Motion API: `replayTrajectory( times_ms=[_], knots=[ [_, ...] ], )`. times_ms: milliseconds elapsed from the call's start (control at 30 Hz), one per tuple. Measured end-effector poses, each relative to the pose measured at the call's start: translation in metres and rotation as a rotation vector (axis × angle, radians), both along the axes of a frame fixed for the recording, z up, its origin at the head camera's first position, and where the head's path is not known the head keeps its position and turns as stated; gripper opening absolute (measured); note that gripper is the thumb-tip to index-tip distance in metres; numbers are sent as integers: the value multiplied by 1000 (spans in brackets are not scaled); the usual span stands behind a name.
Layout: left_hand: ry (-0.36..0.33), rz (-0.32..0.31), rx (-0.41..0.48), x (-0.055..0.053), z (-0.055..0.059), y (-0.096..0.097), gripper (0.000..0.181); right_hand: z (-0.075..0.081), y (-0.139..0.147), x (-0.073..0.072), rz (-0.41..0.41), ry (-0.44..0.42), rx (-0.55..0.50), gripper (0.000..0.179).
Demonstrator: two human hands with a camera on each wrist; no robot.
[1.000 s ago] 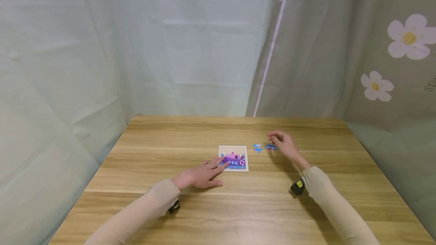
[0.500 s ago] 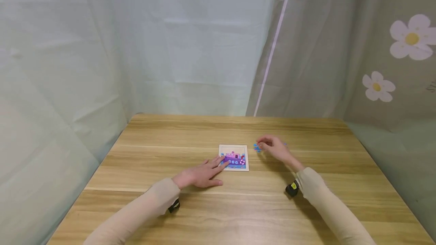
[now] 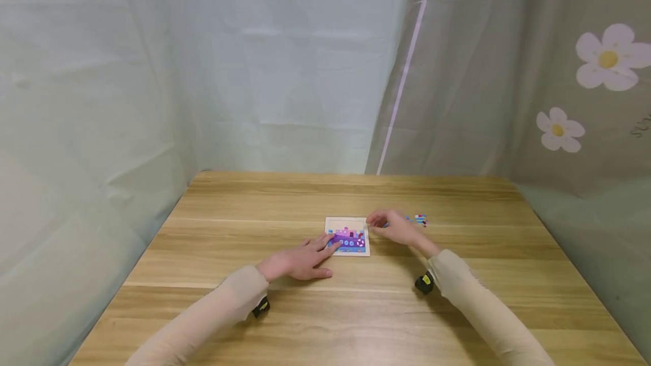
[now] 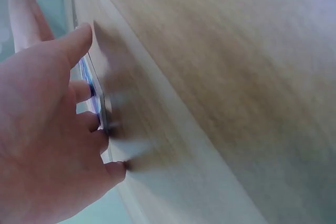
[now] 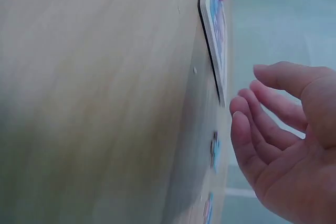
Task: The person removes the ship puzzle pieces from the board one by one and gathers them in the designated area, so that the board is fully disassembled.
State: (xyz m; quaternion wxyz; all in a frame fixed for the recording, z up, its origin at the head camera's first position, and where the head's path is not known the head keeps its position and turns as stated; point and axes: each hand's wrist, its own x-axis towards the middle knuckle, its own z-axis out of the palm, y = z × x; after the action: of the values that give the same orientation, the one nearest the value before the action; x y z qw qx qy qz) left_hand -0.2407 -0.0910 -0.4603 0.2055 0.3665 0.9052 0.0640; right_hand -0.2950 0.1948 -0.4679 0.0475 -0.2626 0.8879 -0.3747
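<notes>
A square jigsaw puzzle in a pale frame [image 3: 348, 255], with a purple ship picture, lies at mid-table. My left hand [image 3: 304, 258] rests with fingers spread over its lower left corner; in the left wrist view the fingers [image 4: 90, 121] reach over the frame's edge. My right hand [image 3: 399, 229] is just beyond the frame's right side, fingertips close to its upper right corner. In the right wrist view its thumb and loosely bent fingers [image 5: 265, 124] show nothing between them. Under this hand lies a blue jigsaw piece [image 5: 216, 151], partly hidden in the head view.
Another jigsaw piece [image 5: 209, 208] lies farther along the table. To the right of the right hand is a blue, white and red piece [image 3: 421, 219]. The wooden table [image 3: 254, 202] ends at pale curtains [image 3: 305, 72] behind it.
My right hand has moved left, from above the loose pieces to the puzzle frame's right side, uncovering the piece at the right. The left hand has stayed on the puzzle.
</notes>
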Motion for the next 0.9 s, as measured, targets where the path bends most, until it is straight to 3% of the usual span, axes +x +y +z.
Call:
replayTrajectory(
  times_ms=[167,433,900],
  knots=[
    [0,5,15,1,-2,1,71,-1,-12,1,39,-23,32,18],
    [9,0,44,2,-2,3,71,0,-23,1,23,-9,150,20],
    [49,-48,47,-2,0,17,66,-2,-28,-1,-7,-12,155,19]
  ],
)
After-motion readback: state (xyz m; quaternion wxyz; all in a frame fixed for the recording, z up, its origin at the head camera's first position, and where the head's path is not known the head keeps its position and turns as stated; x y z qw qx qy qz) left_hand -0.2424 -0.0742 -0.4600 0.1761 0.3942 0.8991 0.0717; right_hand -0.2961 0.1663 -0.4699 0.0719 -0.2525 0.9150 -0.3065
